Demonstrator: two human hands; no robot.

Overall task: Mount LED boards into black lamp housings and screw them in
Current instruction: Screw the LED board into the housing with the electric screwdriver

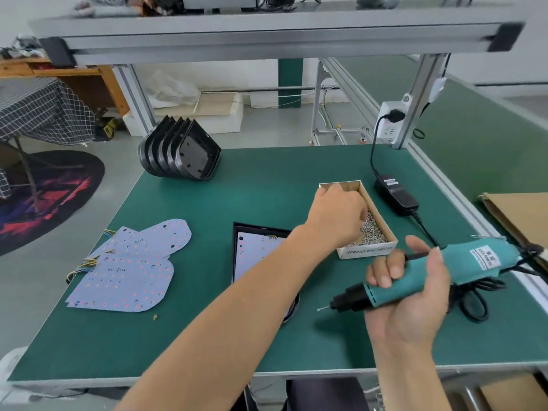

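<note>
The left hand (336, 216) dips curled fingers into the screw box (382, 229); whether it holds a screw cannot be told. The right hand (412, 295) grips the electric screwdriver (430, 271), bit aimed left toward the board-loaded black housing (255, 253) lying near-left of both hands on the tabletop (237, 197).

The bare left arm runs from about seven o'clock at the bottom edge up toward one o'clock, ending in the left hand (338, 215), held back up with its fingers curled downward; what they touch is hidden. At four o'clock the right hand (415, 295) sits palm up, its forearm rising from five o'clock. Its fingers and thumb are wrapped round the teal plastic electric screwdriver (439, 271).
</note>
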